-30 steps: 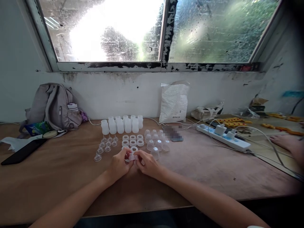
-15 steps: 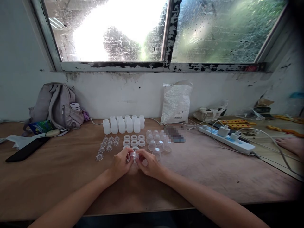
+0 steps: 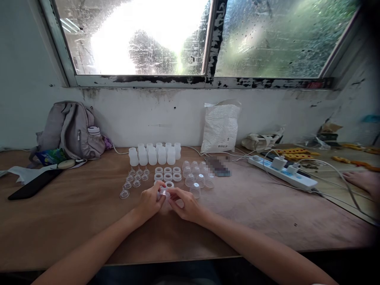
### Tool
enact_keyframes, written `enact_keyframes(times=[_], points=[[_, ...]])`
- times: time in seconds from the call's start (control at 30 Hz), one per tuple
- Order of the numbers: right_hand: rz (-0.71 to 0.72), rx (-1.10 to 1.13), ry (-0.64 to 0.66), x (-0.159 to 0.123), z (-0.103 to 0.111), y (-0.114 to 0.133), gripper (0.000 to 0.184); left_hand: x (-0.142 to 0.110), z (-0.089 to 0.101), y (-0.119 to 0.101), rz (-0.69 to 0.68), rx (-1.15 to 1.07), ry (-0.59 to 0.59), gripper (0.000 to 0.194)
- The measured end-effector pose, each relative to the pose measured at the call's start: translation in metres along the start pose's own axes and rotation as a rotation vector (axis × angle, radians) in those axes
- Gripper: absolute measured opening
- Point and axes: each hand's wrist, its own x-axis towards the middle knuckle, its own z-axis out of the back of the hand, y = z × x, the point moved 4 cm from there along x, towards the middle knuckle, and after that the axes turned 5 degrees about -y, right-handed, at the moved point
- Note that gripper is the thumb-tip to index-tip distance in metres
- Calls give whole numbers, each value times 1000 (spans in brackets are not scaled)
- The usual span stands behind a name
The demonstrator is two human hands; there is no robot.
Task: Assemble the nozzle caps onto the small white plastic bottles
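Above the table's front half, my left hand [image 3: 150, 201] pinches a translucent screw ring [image 3: 163, 191] between thumb and fingers. My right hand [image 3: 186, 204] has its thumb and fingertips closed against the right side of the same piece, where a clear soft part seems to show; its exact shape is too small to make out. Just beyond the fingers are rows of white screw rings [image 3: 168, 177], the nearest partly hidden by my hands. Clear bottle teats [image 3: 136, 183] stand to the left, and clear dome caps [image 3: 195, 191] to the right.
Several frosted bottles [image 3: 152, 155] stand in rows behind the rings. A phone-like blurred object [image 3: 221, 168], a white plastic bag [image 3: 221, 128] and a power strip [image 3: 283, 173] with cables are to the right. A backpack [image 3: 69, 130] sits left. Another person's hand [image 3: 360, 181] rests far right.
The held ring has shifted slightly left and turned between my fingers. My right fingertips have moved from its front to its right side. The view has tilted a little.
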Motion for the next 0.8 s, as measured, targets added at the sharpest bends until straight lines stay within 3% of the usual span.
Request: enact_keyframes(times=[0.27, 0.5, 0.67, 0.8], points=[[18, -38, -12, -2, -2, 3, 29, 2, 2, -2, 51, -110, 14, 15], [10, -114, -111, 4, 4, 1, 33, 2, 4, -7, 74, -440, 11, 30], [75, -148, -152, 10, 12, -4, 34, 4, 0, -1, 258, -843, 3, 41], [85, -140, -139, 6, 10, -4, 33, 7, -4, 3, 352, -929, 8, 39]])
